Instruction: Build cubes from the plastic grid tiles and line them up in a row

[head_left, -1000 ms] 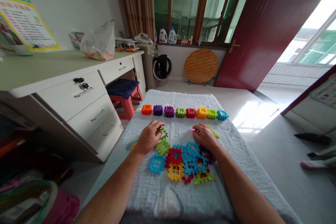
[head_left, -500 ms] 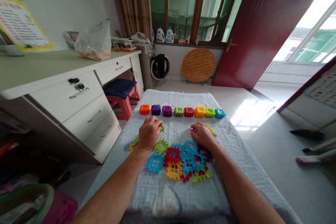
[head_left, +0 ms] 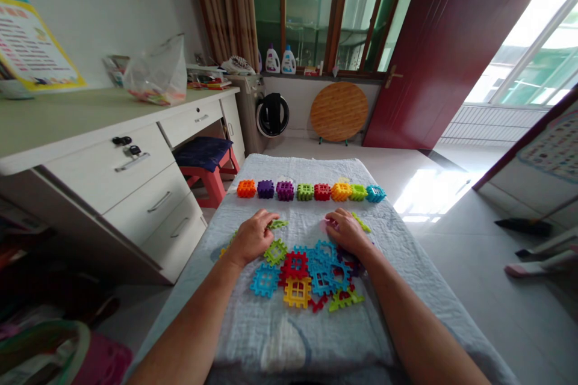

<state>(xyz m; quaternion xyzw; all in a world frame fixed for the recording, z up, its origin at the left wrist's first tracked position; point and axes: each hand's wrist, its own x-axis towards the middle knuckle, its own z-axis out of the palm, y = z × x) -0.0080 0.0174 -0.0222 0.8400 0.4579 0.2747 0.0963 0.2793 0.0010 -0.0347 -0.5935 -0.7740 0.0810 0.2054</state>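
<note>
My left hand (head_left: 253, 234), fingers closed, grips a green piece (head_left: 277, 224) that lies flat near the cloth. My right hand (head_left: 345, 230) rests with curled fingers over a pink piece, mostly hidden, beside a green strip (head_left: 361, 222). Between my forearms lies a pile of flat toothed pieces: a blue square (head_left: 265, 280), a red one (head_left: 295, 265), a yellow one (head_left: 297, 292), a green one (head_left: 275, 251) and several more blue ones (head_left: 321, 261). Beyond my hands stands a row of built cubes, from orange (head_left: 246, 188) at the left to blue (head_left: 376, 194) at the right.
A pale cloth (head_left: 289, 337) covers the table. At the left stand a desk (head_left: 130, 174) with drawers and a red stool (head_left: 210, 183). Farther back are a washing machine (head_left: 248, 108), a round wooden board (head_left: 338, 111) and a red door (head_left: 433, 48).
My left hand has lowered and drawn slightly nearer, and the green piece at its fingertips now lies flatter. My right hand has barely moved. The whole view has shifted slightly.
</note>
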